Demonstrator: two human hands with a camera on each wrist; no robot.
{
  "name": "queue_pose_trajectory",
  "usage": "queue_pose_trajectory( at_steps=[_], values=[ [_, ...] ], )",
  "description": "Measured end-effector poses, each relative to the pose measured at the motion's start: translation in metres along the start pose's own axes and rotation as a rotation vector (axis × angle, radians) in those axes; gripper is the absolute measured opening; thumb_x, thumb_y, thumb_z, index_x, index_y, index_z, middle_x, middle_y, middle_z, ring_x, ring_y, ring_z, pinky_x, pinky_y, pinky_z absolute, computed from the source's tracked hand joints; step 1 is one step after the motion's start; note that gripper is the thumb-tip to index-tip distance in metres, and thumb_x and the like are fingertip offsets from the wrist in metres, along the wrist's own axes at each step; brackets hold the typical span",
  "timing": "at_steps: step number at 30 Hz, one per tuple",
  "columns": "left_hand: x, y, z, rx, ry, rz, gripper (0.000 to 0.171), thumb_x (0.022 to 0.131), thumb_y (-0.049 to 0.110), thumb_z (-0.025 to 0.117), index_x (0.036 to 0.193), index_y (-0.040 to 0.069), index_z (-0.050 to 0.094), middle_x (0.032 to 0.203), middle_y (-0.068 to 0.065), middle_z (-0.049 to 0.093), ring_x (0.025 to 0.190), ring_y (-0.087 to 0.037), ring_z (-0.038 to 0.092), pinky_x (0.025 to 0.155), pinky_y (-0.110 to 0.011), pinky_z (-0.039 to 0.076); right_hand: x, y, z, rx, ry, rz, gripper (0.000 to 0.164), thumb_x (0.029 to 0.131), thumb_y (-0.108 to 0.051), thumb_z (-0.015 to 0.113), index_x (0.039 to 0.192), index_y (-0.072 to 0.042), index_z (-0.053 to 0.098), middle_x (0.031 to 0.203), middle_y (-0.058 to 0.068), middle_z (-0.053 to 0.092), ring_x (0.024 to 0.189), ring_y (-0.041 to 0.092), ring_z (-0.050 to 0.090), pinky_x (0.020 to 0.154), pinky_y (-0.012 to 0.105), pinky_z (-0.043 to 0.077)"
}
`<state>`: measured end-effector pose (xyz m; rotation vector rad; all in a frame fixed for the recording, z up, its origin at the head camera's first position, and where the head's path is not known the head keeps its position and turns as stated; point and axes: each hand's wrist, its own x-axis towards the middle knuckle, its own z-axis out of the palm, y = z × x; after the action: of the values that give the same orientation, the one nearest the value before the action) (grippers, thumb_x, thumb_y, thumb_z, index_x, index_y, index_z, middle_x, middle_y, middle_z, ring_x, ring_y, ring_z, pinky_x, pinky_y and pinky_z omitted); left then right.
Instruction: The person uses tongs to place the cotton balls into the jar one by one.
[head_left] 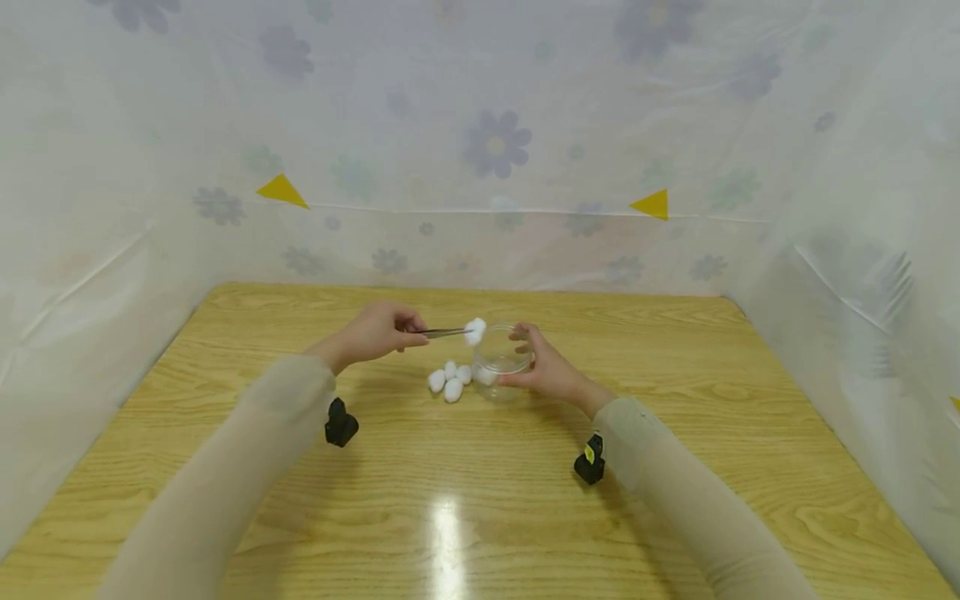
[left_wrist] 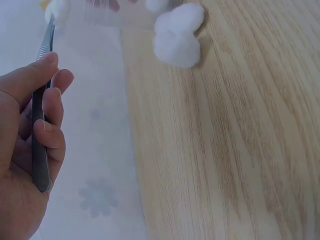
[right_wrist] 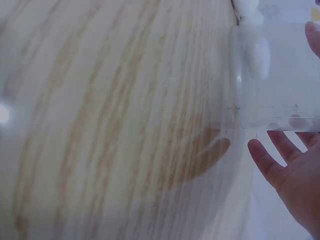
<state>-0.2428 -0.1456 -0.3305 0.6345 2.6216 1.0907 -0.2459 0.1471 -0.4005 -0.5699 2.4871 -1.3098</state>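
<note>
My left hand (head_left: 375,333) holds metal tweezers (left_wrist: 41,145) between thumb and fingers, the handle lying along the palm in the left wrist view. A white cotton ball (head_left: 475,331) is pinched at the tweezers' tips, level with the rim of a clear jar (head_left: 504,367) and just at its left side. Around the jar's right side my right hand (head_left: 553,368) curls, thumb in front and fingers behind. Several other cotton balls (head_left: 453,390) lie clustered on the table left of the jar. Another white patch shows through the jar's lower left wall.
The wood-grained table (head_left: 450,467) meets a pale flower-patterned sheet (head_left: 420,167) at the back and both sides. Two yellow triangles mark the back sheet. Black wrist cameras (head_left: 342,423) hang below both sleeves.
</note>
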Motion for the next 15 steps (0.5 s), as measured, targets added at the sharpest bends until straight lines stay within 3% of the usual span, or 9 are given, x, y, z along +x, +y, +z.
queue_pose_trajectory(
  at_steps=[8, 15],
  values=[
    [0.012, 0.007, 0.008, -0.002, 0.0, -0.006, 0.011, 0.09, 0.018, 0.063, 0.095, 0.008, 0.067, 0.084, -0.005, 0.066, 0.068, -0.022, 0.059, 0.07, -0.045, 0.051, 0.0, 0.0, 0.0, 0.009, 0.004, -0.013, 0.09, 0.079, -0.029, 0.076, 0.144, -0.009, 0.016, 0.146, 0.016, 0.029, 0.132, 0.037, 0.035, 0.102, 0.054, 0.035],
    [0.019, 0.011, 0.015, -0.006, 0.001, 0.045, 0.012, 0.089, 0.016, 0.065, 0.093, 0.006, 0.068, 0.082, -0.006, 0.066, 0.063, -0.015, 0.058, 0.066, -0.04, 0.052, 0.001, 0.003, 0.001, 0.016, 0.016, -0.011, 0.089, 0.079, -0.026, 0.076, 0.144, -0.01, 0.017, 0.146, 0.015, 0.03, 0.132, 0.036, 0.035, 0.102, 0.053, 0.036]
  ],
)
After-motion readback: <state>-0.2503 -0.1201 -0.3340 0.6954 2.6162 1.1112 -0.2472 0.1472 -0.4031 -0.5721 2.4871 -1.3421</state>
